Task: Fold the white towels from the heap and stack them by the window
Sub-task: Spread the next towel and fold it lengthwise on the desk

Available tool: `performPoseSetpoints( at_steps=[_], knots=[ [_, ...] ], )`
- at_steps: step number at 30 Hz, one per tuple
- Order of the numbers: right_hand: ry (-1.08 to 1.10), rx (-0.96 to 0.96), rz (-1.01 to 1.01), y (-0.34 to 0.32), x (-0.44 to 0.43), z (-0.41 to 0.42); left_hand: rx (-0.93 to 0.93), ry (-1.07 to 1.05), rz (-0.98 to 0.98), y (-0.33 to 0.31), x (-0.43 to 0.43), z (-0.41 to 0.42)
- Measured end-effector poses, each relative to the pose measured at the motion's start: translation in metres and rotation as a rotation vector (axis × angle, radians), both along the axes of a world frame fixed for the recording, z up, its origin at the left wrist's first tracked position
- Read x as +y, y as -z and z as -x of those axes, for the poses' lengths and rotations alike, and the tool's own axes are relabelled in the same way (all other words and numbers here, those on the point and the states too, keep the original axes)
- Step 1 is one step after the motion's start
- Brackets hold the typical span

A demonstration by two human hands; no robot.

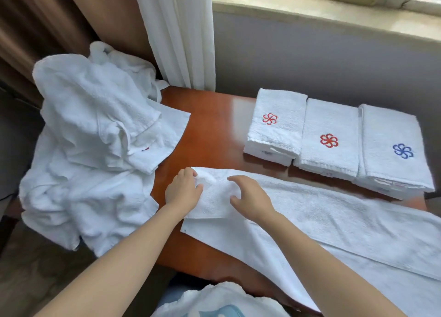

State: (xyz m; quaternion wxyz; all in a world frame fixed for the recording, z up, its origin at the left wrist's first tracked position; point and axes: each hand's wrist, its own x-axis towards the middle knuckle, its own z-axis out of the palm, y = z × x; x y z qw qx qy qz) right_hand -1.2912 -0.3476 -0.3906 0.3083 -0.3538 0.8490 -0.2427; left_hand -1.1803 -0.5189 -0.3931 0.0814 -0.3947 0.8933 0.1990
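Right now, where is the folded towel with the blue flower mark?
In the head view, the folded towel with the blue flower mark tops the rightmost of three stacks on the table, below the window sill, beside a red-marked stack.

The single head-worn view looks forward and steeply down from close above the wooden table (214,130) (window sill (334,13) beyond, upper right), forearms entering from below.

A rumpled heap of white terry towels (90,154) covers the wooden desk's (214,135) left edge; three folded towel stacks (334,140) line its far edge; one long spread white towel (334,211) lies along the near edge.
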Motion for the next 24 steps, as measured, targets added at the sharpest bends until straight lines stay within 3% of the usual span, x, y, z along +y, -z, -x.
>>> performPoseSetpoints(
  at_steps=[5,8,12,19,24],
  knots=[
    [0.041,-0.003,-0.056,0.007,-0.014,0.000,-0.090,-0.114,-0.094,0.013,-0.022,0.007],
    [0.063,-0.003,-0.081,0.011,-0.019,0.001,-0.153,-0.061,-0.133,0.019,-0.032,0.010],
    [0.098,-0.010,-0.089,0.014,-0.028,0.001,0.020,-0.038,-0.170,0.020,-0.041,0.014],
    [0.212,0.026,-0.033,0.013,-0.035,0.008,0.316,-0.326,-0.354,0.012,-0.070,0.045],
    [0.243,0.036,-0.062,0.013,-0.034,0.017,0.421,-0.361,-0.627,0.019,-0.080,0.061]
  ],
)
